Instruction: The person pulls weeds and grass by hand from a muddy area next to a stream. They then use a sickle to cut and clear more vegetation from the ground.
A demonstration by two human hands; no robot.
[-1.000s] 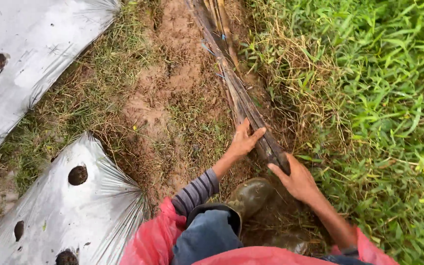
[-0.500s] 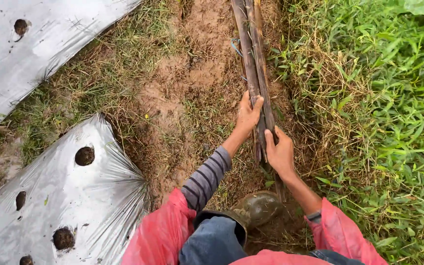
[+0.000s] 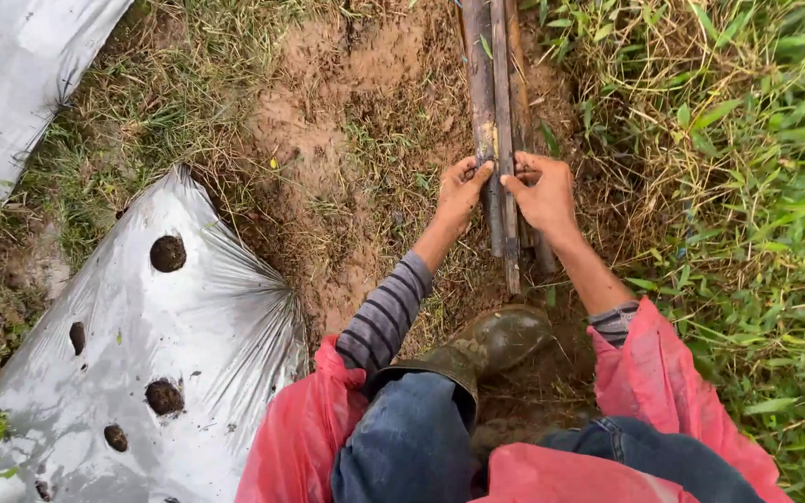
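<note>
A bundle of long brown sticks (image 3: 493,84) lies on the muddy ground, running away from me toward the top of the view. My left hand (image 3: 459,191) grips the bundle's near part from the left. Opposite it, my right hand (image 3: 544,191) closes on the same sticks from the right. The near ends of the sticks reach down to just above my muddy rubber boot (image 3: 491,343). Striped cuffs and red sleeves cover both of my arms.
Silver plastic mulch sheeting with round planting holes (image 3: 156,345) covers a bed at the lower left, and another sheet (image 3: 11,84) lies at the upper left. Tall green grass (image 3: 747,205) fills the right side. Bare wet soil (image 3: 328,121) lies between.
The view has shifted so the sticks now run straight up. Both hands have moved from resting near the stick ends to closing around the bundle from either side.
</note>
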